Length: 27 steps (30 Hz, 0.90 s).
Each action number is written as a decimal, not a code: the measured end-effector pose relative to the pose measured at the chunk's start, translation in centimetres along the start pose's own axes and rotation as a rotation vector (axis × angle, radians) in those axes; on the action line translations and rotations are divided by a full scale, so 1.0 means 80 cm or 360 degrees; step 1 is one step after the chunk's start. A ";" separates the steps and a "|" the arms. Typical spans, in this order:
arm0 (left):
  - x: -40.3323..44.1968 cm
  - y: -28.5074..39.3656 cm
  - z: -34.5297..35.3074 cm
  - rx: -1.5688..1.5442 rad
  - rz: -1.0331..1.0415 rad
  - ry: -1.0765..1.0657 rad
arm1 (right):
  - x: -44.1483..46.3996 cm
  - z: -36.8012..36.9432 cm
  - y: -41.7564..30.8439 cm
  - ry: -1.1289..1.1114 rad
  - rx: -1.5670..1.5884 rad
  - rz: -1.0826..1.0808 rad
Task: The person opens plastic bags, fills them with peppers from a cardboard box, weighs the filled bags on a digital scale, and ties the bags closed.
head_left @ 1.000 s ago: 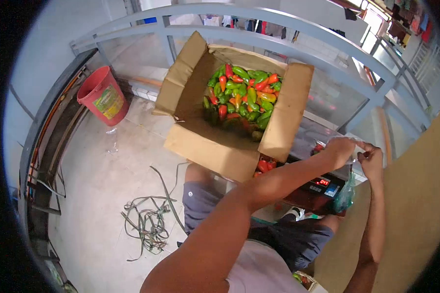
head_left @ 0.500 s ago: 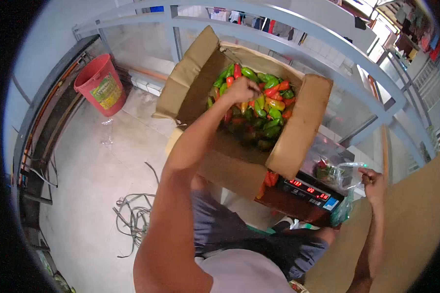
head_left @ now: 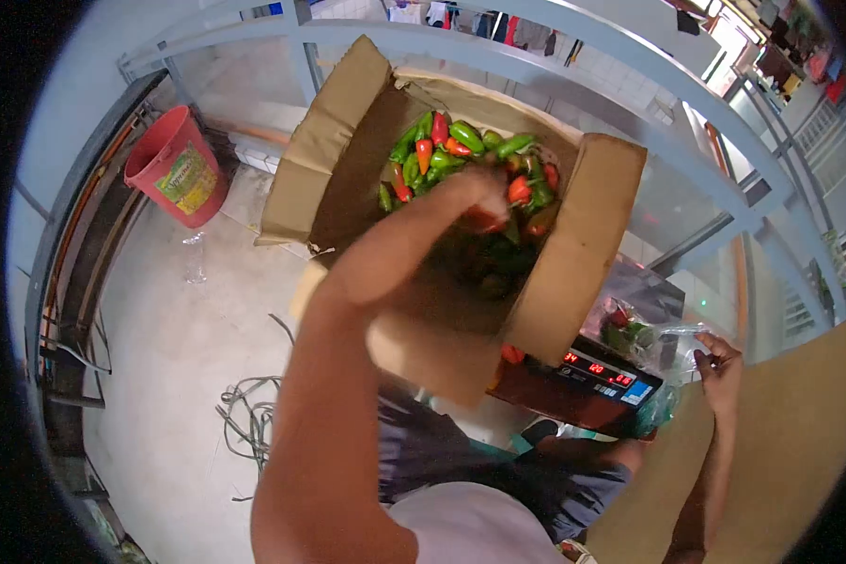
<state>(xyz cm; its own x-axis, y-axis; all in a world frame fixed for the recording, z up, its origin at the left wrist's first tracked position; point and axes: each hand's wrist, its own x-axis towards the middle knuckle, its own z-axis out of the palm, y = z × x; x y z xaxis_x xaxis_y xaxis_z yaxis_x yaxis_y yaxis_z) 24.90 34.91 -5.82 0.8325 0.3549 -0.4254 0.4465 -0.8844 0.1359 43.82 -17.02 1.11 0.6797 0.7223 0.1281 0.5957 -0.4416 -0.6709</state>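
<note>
My left hand (head_left: 485,194) is inside an open cardboard box (head_left: 573,244), over a heap of green, red and orange peppers (head_left: 464,137). Motion smears its fingers, and a red patch shows just under them; I cannot tell whether it holds anything. Out to the right, my right hand (head_left: 719,365) pinches the edge of a clear plastic bag (head_left: 665,331). Several peppers (head_left: 620,324) lie in that bag, which rests on the plate of a digital scale (head_left: 597,369) with lit red digits.
A red bucket (head_left: 176,167) with a yellow label stands on the floor at left. Tangled straps (head_left: 246,418) lie nearer my legs. Behind the box runs a grey metal railing (head_left: 498,47). A brown cardboard sheet (head_left: 780,423) is at the right.
My left hand has moved lower and a little nearer over the peppers. The right hand still pinches the bag. The camera view has shifted slightly, and the scale's left digits differ.
</note>
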 end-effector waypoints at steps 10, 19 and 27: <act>-0.104 -0.093 0.007 -0.0516 0.0196 -0.0130 | 0.006 -0.017 -0.009 0.0037 0.0145 -0.0086; 0.083 -0.044 0.019 -0.0183 -0.0144 0.0958 | 0.004 -0.016 -0.094 -0.0009 -0.0081 -0.0031; 0.004 -0.087 0.008 -0.1974 -0.0009 0.0624 | 0.005 -0.028 -0.014 0.0039 0.0136 -0.0217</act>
<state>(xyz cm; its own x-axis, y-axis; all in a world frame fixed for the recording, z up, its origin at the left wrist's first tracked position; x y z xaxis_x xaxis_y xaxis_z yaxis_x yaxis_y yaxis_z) 21.87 40.99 -7.53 0.7754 0.6085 -0.1688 0.2783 -0.0893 0.9563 44.39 -17.42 3.52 0.6060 0.7586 0.2393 0.6451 -0.2927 -0.7058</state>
